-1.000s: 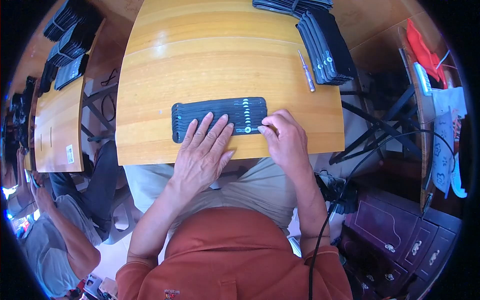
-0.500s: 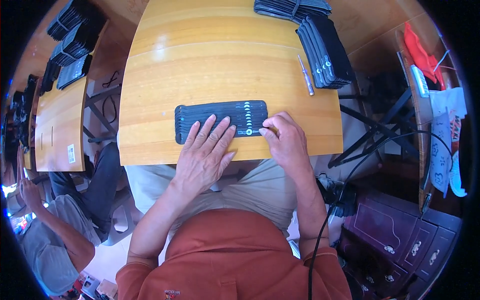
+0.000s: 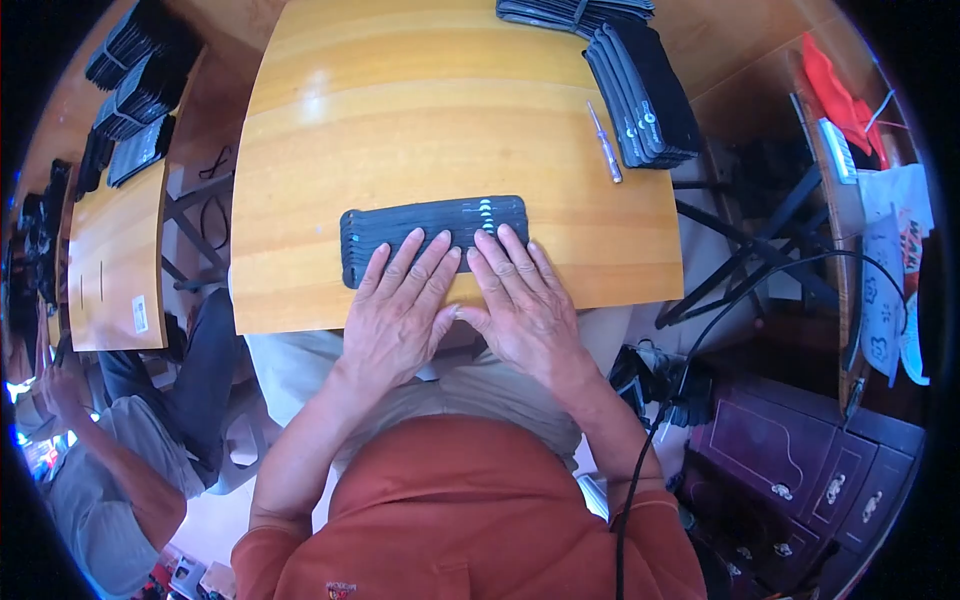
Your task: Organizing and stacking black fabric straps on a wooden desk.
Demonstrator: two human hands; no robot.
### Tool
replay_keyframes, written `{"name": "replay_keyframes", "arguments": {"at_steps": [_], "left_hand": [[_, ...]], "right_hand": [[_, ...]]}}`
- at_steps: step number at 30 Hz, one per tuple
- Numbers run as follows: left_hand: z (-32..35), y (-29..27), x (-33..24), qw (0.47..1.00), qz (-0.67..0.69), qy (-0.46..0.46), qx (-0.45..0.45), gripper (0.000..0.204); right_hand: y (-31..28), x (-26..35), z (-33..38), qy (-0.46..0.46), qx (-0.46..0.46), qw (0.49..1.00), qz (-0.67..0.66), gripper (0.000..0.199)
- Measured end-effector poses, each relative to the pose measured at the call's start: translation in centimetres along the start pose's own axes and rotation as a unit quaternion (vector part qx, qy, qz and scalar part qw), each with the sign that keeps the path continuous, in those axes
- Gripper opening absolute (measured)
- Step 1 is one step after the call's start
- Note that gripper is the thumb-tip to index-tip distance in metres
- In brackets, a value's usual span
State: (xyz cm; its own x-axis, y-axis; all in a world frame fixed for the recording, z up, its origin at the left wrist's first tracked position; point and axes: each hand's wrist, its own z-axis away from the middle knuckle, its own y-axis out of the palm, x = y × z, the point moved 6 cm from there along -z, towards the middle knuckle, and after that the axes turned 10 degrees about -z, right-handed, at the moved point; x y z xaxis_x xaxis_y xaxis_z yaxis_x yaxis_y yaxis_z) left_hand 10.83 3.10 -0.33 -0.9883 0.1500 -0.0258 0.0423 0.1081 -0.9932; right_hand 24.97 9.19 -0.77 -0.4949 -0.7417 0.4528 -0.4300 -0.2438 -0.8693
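Observation:
A fanned row of overlapping black fabric straps [image 3: 415, 222] lies near the front edge of the wooden table [image 3: 400, 120], with small white-green printed marks toward its right end. Flat on the lower left and middle of the straps rests my left hand [image 3: 395, 310], fingers stretched out. My right hand [image 3: 525, 315] lies open beside it, its fingertips on the right part of the straps. The two thumbs nearly meet just off the table's edge. My fingers hide the lower part of the row.
At the back right stand a stack of black straps [image 3: 640, 95] and a tied bundle [image 3: 575, 14]. A screwdriver [image 3: 604, 142] with a clear handle lies beside the stack. A black cable [image 3: 690, 370] hangs at my right. Another person [image 3: 130, 440] sits at left by a second table [image 3: 120, 250].
My right hand has let go of the straps' right end and moved left, now flat on them beside my left hand. My left hand stays on the straps.

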Motion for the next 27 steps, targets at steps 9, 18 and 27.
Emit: {"name": "replay_keyframes", "arguments": {"at_steps": [9,18,27], "left_hand": [[5.2,-0.6,6.3,0.998,-0.06,-0.025,0.014,0.071],[5.7,-0.8,7.0,0.999,-0.042,-0.014,0.02,0.07],[6.6,-0.7,6.8,0.999,-0.045,-0.027,-0.011,0.08]], "right_hand": [[0.3,-0.6,0.5,-0.003,0.011,1.0,0.002,0.067],[-0.1,-0.6,0.3,-0.019,-0.005,1.0,-0.012,0.064],[-0.6,1.2,-0.1,-0.005,0.0,1.0,0.025,0.064]]}}
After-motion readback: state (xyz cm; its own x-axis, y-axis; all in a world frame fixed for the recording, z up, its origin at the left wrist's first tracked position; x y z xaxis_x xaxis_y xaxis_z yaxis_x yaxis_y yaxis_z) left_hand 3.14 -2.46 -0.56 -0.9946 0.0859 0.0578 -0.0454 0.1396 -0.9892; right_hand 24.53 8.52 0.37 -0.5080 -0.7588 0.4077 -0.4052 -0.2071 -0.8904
